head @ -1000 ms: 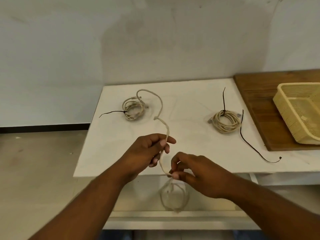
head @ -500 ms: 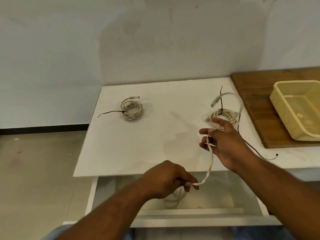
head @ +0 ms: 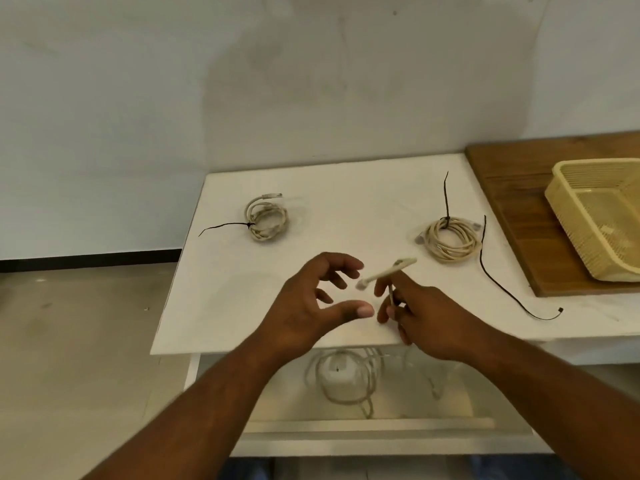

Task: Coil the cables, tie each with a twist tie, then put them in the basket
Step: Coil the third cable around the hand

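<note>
Cable coil (head: 266, 221), bound with a black twist tie (head: 225, 227), is lying at the centre left of the frame on the white counter (head: 346, 188). Moving right on my feed, I am seeing the left hand (head: 311, 306) hovering over the counter's front part, fingers spread and gripping nothing. Just right of it, the loose cable (head: 386, 273) is poking its plug end towards that hand. The right hand (head: 429, 320) is pinching this cable between its fingers, and the rest is hanging below the counter's front edge in blurred loops (head: 343, 375). Further right, the second cable coil (head: 450, 240) is resting on the counter with its own tie (head: 446, 195) sticking up. A loose twist tie (head: 498, 282) is trailing from beside it towards the lower right. At the right edge, the basket (head: 588, 216) is sitting on a wooden board (head: 512, 188).
</note>
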